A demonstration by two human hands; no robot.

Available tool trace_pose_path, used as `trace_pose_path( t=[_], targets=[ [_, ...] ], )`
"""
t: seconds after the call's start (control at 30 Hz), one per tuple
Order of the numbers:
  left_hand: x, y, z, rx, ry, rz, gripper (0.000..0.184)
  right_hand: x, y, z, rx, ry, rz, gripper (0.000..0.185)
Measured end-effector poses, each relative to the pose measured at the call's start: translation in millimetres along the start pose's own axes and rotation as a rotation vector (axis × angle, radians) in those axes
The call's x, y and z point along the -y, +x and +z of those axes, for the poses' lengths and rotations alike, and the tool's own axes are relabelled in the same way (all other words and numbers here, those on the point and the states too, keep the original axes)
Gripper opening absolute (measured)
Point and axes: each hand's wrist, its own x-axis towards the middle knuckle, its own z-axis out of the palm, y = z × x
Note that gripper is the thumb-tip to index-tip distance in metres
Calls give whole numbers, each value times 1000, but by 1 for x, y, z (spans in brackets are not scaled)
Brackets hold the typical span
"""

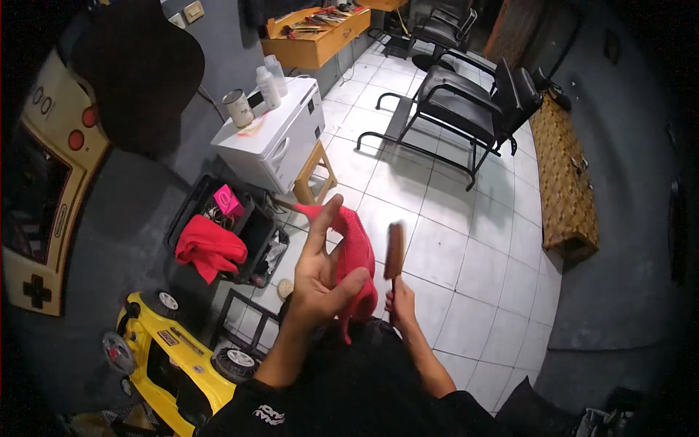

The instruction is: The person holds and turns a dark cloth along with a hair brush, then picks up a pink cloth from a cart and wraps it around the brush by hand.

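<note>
My left hand [313, 280] is raised in front of me, its fingers and thumb closed around a pinkish-red cloth [358, 251]. The cloth is bunched, with one end sticking out to the left and another hanging below. Lower and to the right, my right hand [403, 302] grips the thin handle of a brown brush [395, 251]. The brush stands nearly upright and is slightly blurred, so its bristles cannot be made out. Cloth and brush are apart.
A black bin [191, 211] with a red cloth [211, 249] stands left, near a yellow toy car [171, 360]. Behind are a white cabinet [255, 146] with bottles and a can, and a wooden drawer [328, 44] of tools. Black chairs [459, 95] and a woven box [564, 175] are ahead right.
</note>
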Motion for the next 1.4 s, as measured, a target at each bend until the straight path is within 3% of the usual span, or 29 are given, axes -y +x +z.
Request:
trace_pose_path(
  t=[0.03,0.1,0.2,0.23,0.3,0.37,0.43,0.5,0.6,0.7,0.8,0.83,0.9,0.97,1.03,1.07,1.17,1.27,1.33,1.4],
  targets=[
    [5,0,2,0,30,-13,84,9,-7,1,256,224,-72,45],
    [11,2,12,-28,56,-54,81,59,-56,37,431,443,-193,46],
    [25,3,7,60,385,-11,81,80,-86,88,477,123,-472,41],
    [22,6,7,64,402,-4,81,74,-82,95,522,215,-411,37],
    [14,7,7,61,400,7,82,36,-45,74,490,-280,-396,34],
    [5,7,7,23,326,29,84,31,-35,66,463,-565,-442,35],
    [-3,6,7,-11,292,101,85,-49,28,19,423,-977,-285,45],
    [-5,6,-2,2,232,104,84,-53,33,-9,473,-1323,-145,52],
    [-6,3,-4,-6,120,50,84,-86,53,-38,431,-1427,-143,40],
    [-2,0,-6,34,122,59,84,-73,40,-43,245,-1508,-132,45],
    [-6,-5,-8,-12,311,90,89,-65,49,-38,79,-1154,-293,46],
    [-5,-4,-14,48,539,150,89,-35,32,-18,65,-908,-133,48],
    [-7,-2,0,-7,300,-16,88,6,12,6,155,-425,-175,53],
    [1,3,3,49,167,-115,84,67,-29,27,455,79,3,52],
    [4,15,5,137,536,56,85,89,-57,45,462,134,-149,52],
    [12,19,8,143,546,91,85,93,-65,55,482,152,-218,51],
    [15,27,15,152,429,67,84,54,-42,66,502,-108,-365,51],
    [6,33,10,137,298,-13,86,-43,45,27,502,-886,-477,52],
    [-3,33,6,108,148,-31,88,-113,92,-31,516,-1305,-426,54],
    [-13,32,4,80,-41,-49,91,-100,68,-47,351,-1474,-109,52]
  ],
)
